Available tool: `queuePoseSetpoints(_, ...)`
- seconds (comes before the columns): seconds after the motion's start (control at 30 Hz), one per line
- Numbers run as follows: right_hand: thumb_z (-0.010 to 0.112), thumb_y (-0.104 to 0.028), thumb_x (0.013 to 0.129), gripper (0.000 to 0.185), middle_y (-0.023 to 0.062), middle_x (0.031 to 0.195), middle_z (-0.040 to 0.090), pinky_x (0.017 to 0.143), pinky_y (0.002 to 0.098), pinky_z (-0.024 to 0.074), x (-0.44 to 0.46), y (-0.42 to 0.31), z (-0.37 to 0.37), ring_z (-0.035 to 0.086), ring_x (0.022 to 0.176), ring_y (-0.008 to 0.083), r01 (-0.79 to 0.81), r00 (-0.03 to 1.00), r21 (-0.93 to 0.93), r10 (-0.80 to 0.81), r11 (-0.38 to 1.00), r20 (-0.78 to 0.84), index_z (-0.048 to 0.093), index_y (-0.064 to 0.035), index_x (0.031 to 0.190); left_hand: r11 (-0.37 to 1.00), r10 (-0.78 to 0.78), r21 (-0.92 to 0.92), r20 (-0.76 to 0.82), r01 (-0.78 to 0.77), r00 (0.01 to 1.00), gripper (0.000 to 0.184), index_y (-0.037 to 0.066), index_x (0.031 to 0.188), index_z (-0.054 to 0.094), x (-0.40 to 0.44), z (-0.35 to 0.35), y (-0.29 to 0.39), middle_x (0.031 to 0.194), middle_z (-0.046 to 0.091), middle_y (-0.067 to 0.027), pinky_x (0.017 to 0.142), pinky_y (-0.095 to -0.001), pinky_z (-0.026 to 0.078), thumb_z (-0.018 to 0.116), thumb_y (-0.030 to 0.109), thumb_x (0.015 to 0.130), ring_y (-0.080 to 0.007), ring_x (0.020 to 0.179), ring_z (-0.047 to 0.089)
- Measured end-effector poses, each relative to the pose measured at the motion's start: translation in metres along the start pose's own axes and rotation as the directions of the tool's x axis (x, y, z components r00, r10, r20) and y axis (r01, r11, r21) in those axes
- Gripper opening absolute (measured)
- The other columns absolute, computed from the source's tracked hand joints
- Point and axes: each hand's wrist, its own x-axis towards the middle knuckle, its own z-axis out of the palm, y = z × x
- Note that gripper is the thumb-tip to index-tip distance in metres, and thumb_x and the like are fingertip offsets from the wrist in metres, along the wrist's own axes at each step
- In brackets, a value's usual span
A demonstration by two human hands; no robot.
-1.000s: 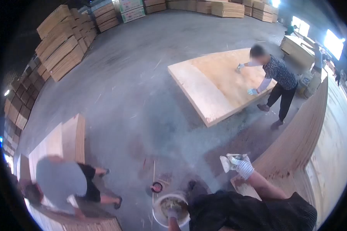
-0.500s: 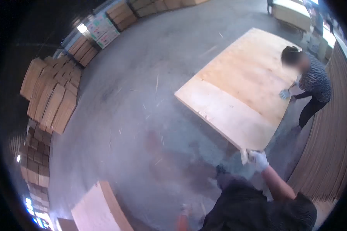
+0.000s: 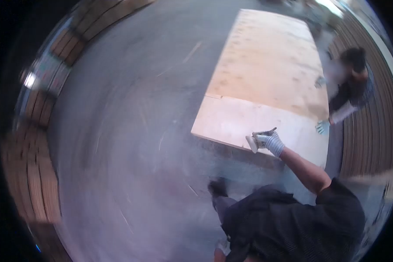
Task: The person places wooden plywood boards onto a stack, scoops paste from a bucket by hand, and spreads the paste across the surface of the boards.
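My right hand [image 3: 270, 143], in a striped whitish glove, is closed around a small hand tool [image 3: 251, 144] with a pale flat head and a thin dark end sticking out. It is over the near part of a large plywood sheet [image 3: 266, 65], close to its front edge. Whether the tool touches the wood, I cannot tell. Low in the view, beside my dark shirt, my left hand [image 3: 222, 245] is only partly visible and blurred, its fingers unclear. A lighter near strip [image 3: 231, 118] of the sheet meets the yellower part along a seam.
Along the sheet's right edge a co-worker [image 3: 353, 83] bends over, both gloved hands on the wood. Stacked boards [image 3: 367, 100] line the right side behind them. More board stacks [image 3: 28, 174] stand at the left. Wood slivers lie on the grey concrete floor [image 3: 131, 131].
My right hand has moved from the sheet's near corner to over its near part, tool in hand. The view has turned; the co-worker now has a second hand visible on the sheet, nearer me.
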Motion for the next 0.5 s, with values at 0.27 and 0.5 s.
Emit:
queuePoseSetpoints(0.27,0.084,-0.008,0.089,0.035,0.0153,0.109,0.079,0.089,0.0376,0.0634,0.081,0.100,0.052,0.076,0.100,0.0227,0.069,0.806,0.443,0.211,0.894,-0.552,0.077,0.0025,0.122,0.793,0.407,0.459,0.090,-0.401,0.909,0.077,-0.007,0.162,0.040,0.376,-0.120,0.569,0.166,0.045,-0.0276,0.128,-0.0449,0.036,0.045,0.051,0.112,-0.0379,0.153,0.045)
queuePoseSetpoints(0.5,0.078,-0.011,0.094,0.038,0.0136,0.115,0.079,0.087,0.0393,0.0649,0.268,0.189,0.046,0.077,0.098,0.0246,0.216,0.536,0.335,0.175,0.917,-0.826,0.073,0.0030,0.129,-0.195,0.661,0.543,0.688,-0.817,0.299,0.058,-0.002,0.152,0.056,0.320,0.307,1.016,0.157,0.058,-0.0221,0.125,-0.0437,0.040,0.052,0.040,0.113,-0.0356,0.148,0.053)
